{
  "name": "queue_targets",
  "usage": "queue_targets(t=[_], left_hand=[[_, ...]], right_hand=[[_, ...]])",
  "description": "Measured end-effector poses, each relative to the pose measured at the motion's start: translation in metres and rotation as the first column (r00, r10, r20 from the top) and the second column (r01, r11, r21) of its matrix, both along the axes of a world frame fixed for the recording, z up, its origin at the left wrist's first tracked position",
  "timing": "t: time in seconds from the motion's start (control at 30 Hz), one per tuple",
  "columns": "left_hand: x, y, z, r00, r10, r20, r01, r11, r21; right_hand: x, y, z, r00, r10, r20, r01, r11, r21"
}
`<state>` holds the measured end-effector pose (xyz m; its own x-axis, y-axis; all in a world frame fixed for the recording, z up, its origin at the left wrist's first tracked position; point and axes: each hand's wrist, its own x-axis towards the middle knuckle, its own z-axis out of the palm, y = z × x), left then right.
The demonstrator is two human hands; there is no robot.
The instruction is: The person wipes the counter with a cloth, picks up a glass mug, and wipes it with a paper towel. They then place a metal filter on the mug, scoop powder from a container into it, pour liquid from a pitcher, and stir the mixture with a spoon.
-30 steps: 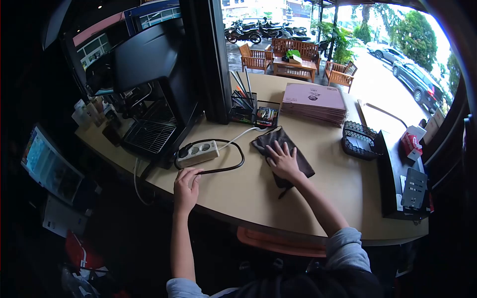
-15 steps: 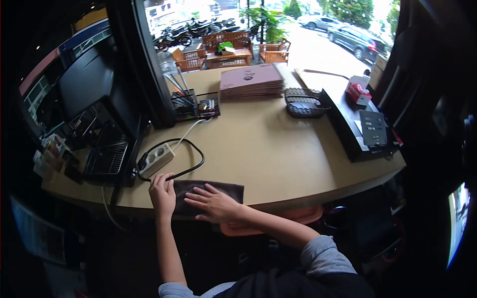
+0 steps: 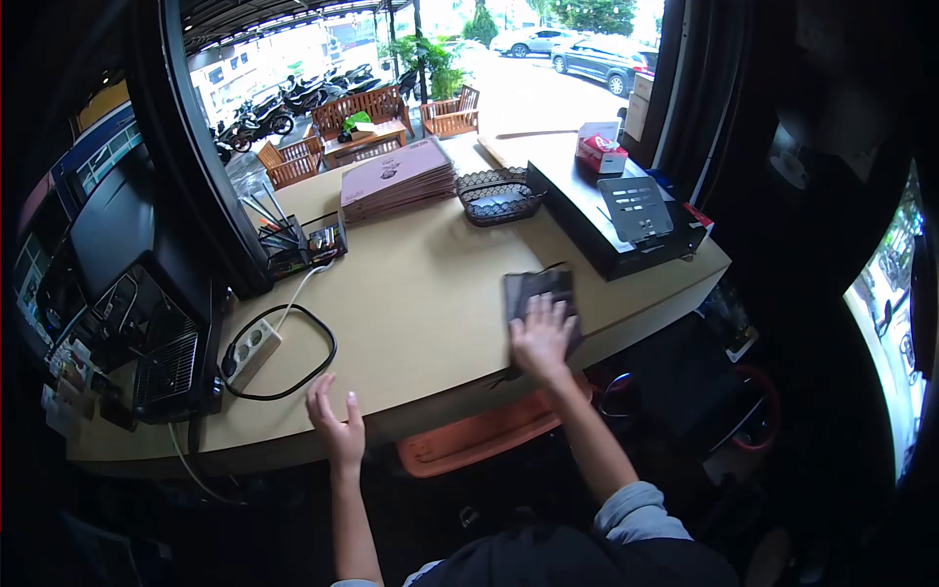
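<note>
A dark cloth (image 3: 529, 287) lies on the light wooden tabletop (image 3: 421, 303), partly over its front edge on the right side. My right hand (image 3: 542, 340) presses flat on the cloth with its fingers spread; the cloth looks slightly blurred. Nothing is in my left hand (image 3: 338, 428), which hovers at the table's front edge with the fingers apart and a little curved. Close beyond it are a looped black cable (image 3: 333, 338) and a white power strip (image 3: 253, 350).
A stack of pink folders (image 3: 396, 179) and a dark woven basket (image 3: 497, 199) stand at the back. To the right, a black box (image 3: 577, 220) bears a tissue box (image 3: 601, 151) and a metal stand (image 3: 636, 208). A pen holder (image 3: 286, 242) and a black machine (image 3: 166, 342) are on the left.
My right hand and the cloth have moved right along the table's front edge. My left hand has come off the cloth. The camera view has swung right.
</note>
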<state>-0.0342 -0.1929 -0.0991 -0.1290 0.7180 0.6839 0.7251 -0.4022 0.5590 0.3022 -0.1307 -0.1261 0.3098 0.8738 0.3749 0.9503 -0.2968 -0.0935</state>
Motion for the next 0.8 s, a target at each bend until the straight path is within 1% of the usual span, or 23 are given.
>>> queue_targets(t=[0.03, 0.07, 0.1, 0.13, 0.17, 0.23, 0.27, 0.3, 0.33, 0.37, 0.4, 0.43, 0.47, 0.5, 0.57, 0.6, 0.67, 0.7, 0.73, 0.77, 0.8], left_hand=[[0.021, 0.003, 0.001, 0.999, -0.042, 0.002, 0.042, 0.999, 0.006], [0.042, 0.005, 0.006, 0.994, -0.113, 0.004, 0.113, 0.994, 0.003], [0.062, 0.007, 0.012, 0.983, -0.184, 0.005, 0.184, 0.983, 0.001], [0.081, 0.009, 0.015, 0.969, -0.247, 0.020, 0.247, 0.969, 0.001], [0.097, 0.010, 0.018, 0.951, -0.308, 0.036, 0.309, 0.951, -0.002], [0.119, 0.009, 0.020, 0.920, -0.386, 0.066, 0.388, 0.921, -0.035], [0.124, 0.008, 0.018, 0.914, -0.402, 0.050, 0.405, 0.913, -0.048], [0.128, 0.007, 0.016, 0.908, -0.417, 0.034, 0.418, 0.907, -0.059], [0.129, 0.006, 0.013, 0.908, -0.418, 0.032, 0.419, 0.906, -0.058], [0.127, 0.003, 0.008, 0.911, -0.409, 0.046, 0.411, 0.908, -0.081], [0.126, -0.002, 0.004, 0.916, -0.396, 0.059, 0.400, 0.910, -0.107], [0.125, -0.007, 0.003, 0.921, -0.387, 0.055, 0.390, 0.914, -0.111], [0.124, -0.012, 0.004, 0.925, -0.374, 0.067, 0.380, 0.916, -0.129], [0.122, -0.014, 0.006, 0.930, -0.360, 0.080, 0.368, 0.919, -0.144], [0.120, -0.018, 0.009, 0.942, -0.328, 0.073, 0.335, 0.931, -0.145], [0.119, -0.022, 0.009, 0.949, -0.307, 0.075, 0.315, 0.938, -0.145], [0.112, -0.024, 0.005, 0.957, -0.281, 0.067, 0.288, 0.948, -0.135], [0.108, -0.025, 0.003, 0.961, -0.270, 0.056, 0.275, 0.953, -0.125], [0.104, -0.027, 0.001, 0.964, -0.260, 0.060, 0.266, 0.956, -0.121], [0.099, -0.030, 0.000, 0.968, -0.243, 0.063, 0.249, 0.961, -0.120], [0.095, -0.033, -0.002, 0.972, -0.223, 0.079, 0.231, 0.966, -0.114]], right_hand=[[-0.030, -0.011, 0.001, 0.983, 0.175, -0.050, -0.174, 0.985, 0.022], [-0.056, -0.023, 0.000, 0.911, 0.401, -0.099, -0.391, 0.914, 0.107], [-0.072, -0.034, -0.003, 0.814, 0.581, -0.016, -0.568, 0.801, 0.188], [-0.073, -0.043, -0.002, 0.730, 0.683, 0.001, -0.662, 0.706, 0.251], [-0.057, -0.043, 0.002, 0.652, 0.759, -0.002, -0.729, 0.627, 0.275], [-0.008, -0.043, 0.003, 0.619, 0.785, -0.010, -0.757, 0.600, 0.260], [0.024, -0.047, 0.005, 0.657, 0.754, 0.004, -0.729, 0.634, 0.257], [0.059, -0.051, 0.006, 0.722, 0.691, 0.033, -0.673, 0.691, 0.265], [0.096, -0.055, 0.008, 0.753, 0.658, -0.032, -0.620, 0.725, 0.301], [0.139, -0.057, 0.004, 0.793, 0.608, -0.016, -0.569, 0.751, 0.334], [0.181, -0.057, 0.002, 0.821, 0.564, -0.084, -0.496, 0.779, 0.383], [0.219, -0.054, -0.001, 0.855, 0.492, -0.161, -0.384, 0.811, 0.443], [0.240, -0.054, -0.003, 0.925, 0.321, -0.205, -0.192, 0.858, 0.477], [0.249, -0.053, -0.002, 0.966, 0.168, -0.197, -0.062, 0.888, 0.456], [0.239, -0.037, -0.014, 0.977, 0.029, -0.211, 0.071, 0.889, 0.452], [0.222, -0.034, -0.018, 0.976, 0.043, -0.213, 0.059, 0.891, 0.450], [0.164, -0.031, -0.027, 0.975, 0.160, -0.155, -0.069, 0.878, 0.474], [0.132, -0.033, -0.032, 0.963, 0.230, -0.142, -0.143, 0.879, 0.455], [0.098, -0.036, -0.032, 0.933, 0.315, -0.173, -0.219, 0.881, 0.419], [0.062, -0.037, -0.031, 0.916, 0.389, -0.094, -0.311, 0.840, 0.444], [0.027, -0.040, -0.024, 0.882, 0.463, -0.089, -0.380, 0.811, 0.445]])
